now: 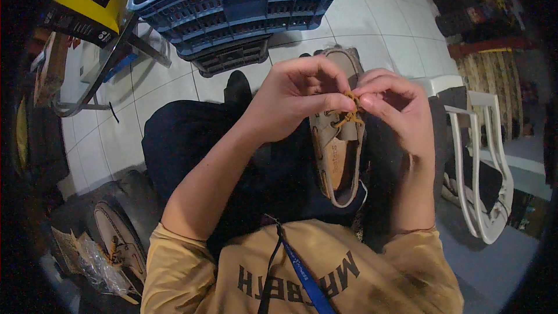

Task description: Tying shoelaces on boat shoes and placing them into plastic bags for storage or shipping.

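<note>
A taupe boat shoe with a tan insole lies over my lap, its toe pointing away from me and its heel toward me. Mustard-coloured shoelace is threaded at its front, looped and crossed over the tongue. My left hand pinches the lace between thumb and forefinger, from the left side. Close against it, my right hand pinches the same lace from the right. The fingertips of both hands nearly meet above the shoe. How the lace runs between them is partly hidden by the fingers.
A second, similar shoe lies at lower left beside clear plastic wrap. Ahead, a blue crate stands on a black one. A yellow-black box is at upper left, a white plastic chair at right. The floor is white tile.
</note>
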Available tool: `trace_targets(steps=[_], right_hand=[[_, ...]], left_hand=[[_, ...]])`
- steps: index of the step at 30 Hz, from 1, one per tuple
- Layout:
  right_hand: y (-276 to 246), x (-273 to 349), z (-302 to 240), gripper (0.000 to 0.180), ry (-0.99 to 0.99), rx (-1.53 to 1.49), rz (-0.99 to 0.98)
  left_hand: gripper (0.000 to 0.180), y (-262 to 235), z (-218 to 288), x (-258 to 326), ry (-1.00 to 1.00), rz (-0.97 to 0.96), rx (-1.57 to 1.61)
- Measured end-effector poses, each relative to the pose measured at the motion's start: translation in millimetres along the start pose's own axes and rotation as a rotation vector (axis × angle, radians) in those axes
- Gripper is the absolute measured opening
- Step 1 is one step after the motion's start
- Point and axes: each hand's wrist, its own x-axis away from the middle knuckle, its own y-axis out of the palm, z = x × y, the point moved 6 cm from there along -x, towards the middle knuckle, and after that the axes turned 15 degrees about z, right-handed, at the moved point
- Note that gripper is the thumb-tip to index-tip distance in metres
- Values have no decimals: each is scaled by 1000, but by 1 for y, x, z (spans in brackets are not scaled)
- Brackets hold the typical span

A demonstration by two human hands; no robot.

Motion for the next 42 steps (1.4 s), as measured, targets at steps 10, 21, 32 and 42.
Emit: trace_targets(steps=[10,21,32,42], right_hand=[[7,-5,-11,10,-149,247,0],[5,-3,-12,10,-211,351,162],[3,-2,-13,12,-127,273,77],[11,2,-26,12,-248,469,63]], left_hand=[[18,-8,-4,-1,30,42,-70],[13,-6,-2,-1,157,86,-145],[17,-1,4,6,200,79,-133],[14,-2,15,9,364,5,-411]])
